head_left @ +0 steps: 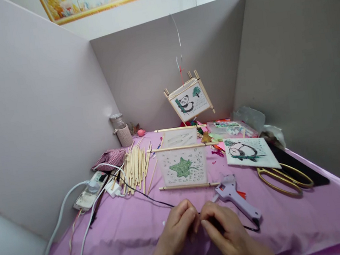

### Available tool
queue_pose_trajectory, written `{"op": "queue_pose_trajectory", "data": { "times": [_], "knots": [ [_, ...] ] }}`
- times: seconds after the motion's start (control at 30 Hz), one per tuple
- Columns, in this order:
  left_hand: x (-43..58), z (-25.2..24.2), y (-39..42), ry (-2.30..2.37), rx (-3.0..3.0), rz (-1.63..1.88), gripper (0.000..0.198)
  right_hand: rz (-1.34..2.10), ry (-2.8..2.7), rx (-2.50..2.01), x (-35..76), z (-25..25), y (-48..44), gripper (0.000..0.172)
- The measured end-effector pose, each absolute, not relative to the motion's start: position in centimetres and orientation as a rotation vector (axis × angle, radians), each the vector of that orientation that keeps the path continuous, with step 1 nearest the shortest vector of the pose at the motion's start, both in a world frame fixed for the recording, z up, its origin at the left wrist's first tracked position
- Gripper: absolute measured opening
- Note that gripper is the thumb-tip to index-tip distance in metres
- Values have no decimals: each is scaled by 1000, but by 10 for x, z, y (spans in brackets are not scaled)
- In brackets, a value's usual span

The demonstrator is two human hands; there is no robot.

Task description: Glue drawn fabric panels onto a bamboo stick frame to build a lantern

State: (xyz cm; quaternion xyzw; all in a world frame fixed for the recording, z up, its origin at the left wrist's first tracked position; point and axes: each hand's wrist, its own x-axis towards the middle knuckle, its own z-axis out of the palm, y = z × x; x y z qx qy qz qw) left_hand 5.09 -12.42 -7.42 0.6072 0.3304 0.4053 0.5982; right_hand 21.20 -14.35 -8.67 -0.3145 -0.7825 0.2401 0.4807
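Note:
My left hand (179, 229) and my right hand (229, 228) are close together above the near part of the table. Both have fingers curled, thumb and fingertips pinched and almost touching. Whatever lies between the fingertips is too small or hidden to make out. Just beyond them stands a white panel (167, 169) with a green leaf drawing, with wooden sticks along its top and bottom edges. Behind it is a second panel (180, 138) with a grey drawing, also on sticks. A lilac hot glue gun (231, 193) lies beside my right hand, its black cord running behind my hands.
Many loose wooden sticks (136, 166) lie at left near a power strip (87, 195) with cables. Gold-handled scissors (280, 179) and a panda picture (247, 154) are at right. A stick-framed panda lantern (189, 101) hangs from a wire. Grey partitions (172, 59) surround the table.

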Motion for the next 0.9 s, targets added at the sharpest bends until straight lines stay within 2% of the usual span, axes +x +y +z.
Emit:
{"op": "queue_pose_trajectory", "data": {
  "times": [0.23,0.57,0.9],
  "knots": [
    [52,-75,-123,822,1438,899,41,565,-1946,-788,214,-83,-145,14],
    [59,-76,-121,833,1272,971,24,514,-1932,-816,216,-90,-143,18],
    [55,-80,-121,786,1305,996,40,449,-1973,-815,215,-85,-145,18]
  ]
}}
